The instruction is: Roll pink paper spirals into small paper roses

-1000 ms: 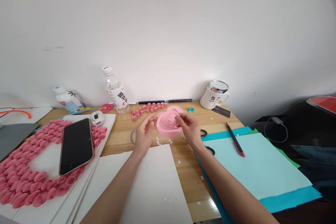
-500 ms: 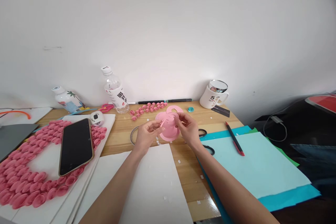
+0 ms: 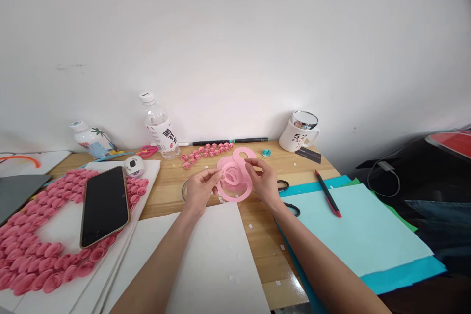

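A pink paper spiral [image 3: 240, 195] hangs in loose coils between my hands, a little above the wooden table. My left hand [image 3: 202, 187] pinches the coil's left edge between thumb and fingertips. On the opposite side, my right hand [image 3: 263, 181] has its thumb and fingers closed on the strip. Behind my hands lie several small rolled pink paper flowers [image 3: 213, 150] in a cluster. A teal rolled paper piece [image 3: 266, 153] sits to their right. The black scissor handles [image 3: 292, 209] stick out beside my right wrist, the blades hidden under paper.
To the left, a phone [image 3: 105, 206] rests on a ring of pink paper flowers [image 3: 47, 279]. A water bottle [image 3: 162, 130] and a white mug [image 3: 299, 135] stand by the wall. At right, a pen [image 3: 327, 194] lies on pale blue paper [image 3: 360, 235]. White paper [image 3: 217, 265] lies in front.
The pink spiral's coils have spread wider and turned more toward me, showing its rings. My left hand has shifted slightly left; both hands keep their hold. The view has moved slightly.
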The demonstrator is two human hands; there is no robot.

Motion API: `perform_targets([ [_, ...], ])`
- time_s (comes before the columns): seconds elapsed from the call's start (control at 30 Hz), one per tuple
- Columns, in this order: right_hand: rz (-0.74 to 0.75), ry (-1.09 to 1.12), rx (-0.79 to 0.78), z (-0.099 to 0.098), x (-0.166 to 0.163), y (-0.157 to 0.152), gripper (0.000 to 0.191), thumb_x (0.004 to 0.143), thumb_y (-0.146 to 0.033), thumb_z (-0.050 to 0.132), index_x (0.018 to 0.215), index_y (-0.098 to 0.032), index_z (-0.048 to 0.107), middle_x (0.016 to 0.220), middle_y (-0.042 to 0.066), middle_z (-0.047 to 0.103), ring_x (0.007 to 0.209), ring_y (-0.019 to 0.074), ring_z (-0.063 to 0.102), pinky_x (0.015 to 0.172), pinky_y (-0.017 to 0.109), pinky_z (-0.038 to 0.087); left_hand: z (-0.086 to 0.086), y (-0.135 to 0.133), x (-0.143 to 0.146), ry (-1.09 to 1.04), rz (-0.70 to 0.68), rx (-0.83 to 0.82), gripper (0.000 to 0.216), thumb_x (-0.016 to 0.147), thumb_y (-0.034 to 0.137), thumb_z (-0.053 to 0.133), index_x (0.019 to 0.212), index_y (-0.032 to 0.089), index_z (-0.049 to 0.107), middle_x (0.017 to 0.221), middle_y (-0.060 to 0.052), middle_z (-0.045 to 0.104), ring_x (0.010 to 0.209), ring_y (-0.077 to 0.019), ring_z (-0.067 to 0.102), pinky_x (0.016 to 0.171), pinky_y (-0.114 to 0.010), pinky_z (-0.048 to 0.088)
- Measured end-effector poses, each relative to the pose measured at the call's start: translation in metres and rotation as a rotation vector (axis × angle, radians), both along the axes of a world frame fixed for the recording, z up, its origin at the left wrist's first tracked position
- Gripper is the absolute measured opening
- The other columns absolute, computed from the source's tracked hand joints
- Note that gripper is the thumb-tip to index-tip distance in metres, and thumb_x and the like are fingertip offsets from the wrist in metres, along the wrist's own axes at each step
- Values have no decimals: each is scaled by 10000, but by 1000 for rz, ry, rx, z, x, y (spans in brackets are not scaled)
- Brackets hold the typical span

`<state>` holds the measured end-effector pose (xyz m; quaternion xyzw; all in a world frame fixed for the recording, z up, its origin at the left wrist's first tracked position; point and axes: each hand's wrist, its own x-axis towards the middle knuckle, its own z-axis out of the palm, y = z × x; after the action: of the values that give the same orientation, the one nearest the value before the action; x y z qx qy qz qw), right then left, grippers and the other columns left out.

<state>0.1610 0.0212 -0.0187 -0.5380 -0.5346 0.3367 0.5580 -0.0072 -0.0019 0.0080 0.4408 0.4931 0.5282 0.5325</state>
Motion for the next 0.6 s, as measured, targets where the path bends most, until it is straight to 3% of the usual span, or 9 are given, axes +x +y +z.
perform_targets([
  [0.07,77,61,22,6,-2,-2,260,733,-393,587,856,-173,646,877,76,651,759,170,584,636,297,494,2,-2,1,31,-57,-3,240,646,364,671,708,131,672,607,-19,628,436,-61,447,400,-186,354],
  [0.23,425,285,-105,17,-8,-8,242,723,-396,616,783,-167,667,659,20,630,563,109,556,535,250,476,8,-5,4,116,-90,6,194,670,326,649,707,135,658,568,-3,602,457,-69,480,418,-170,361],
  [0.6,606,366,-149,15,-7,-11,158,674,-317,694,747,-178,689,628,4,660,552,95,581,573,236,483,9,-7,5,158,-46,29,230,613,352,691,680,135,651,519,20,551,399,-51,415,364,-164,317],
])
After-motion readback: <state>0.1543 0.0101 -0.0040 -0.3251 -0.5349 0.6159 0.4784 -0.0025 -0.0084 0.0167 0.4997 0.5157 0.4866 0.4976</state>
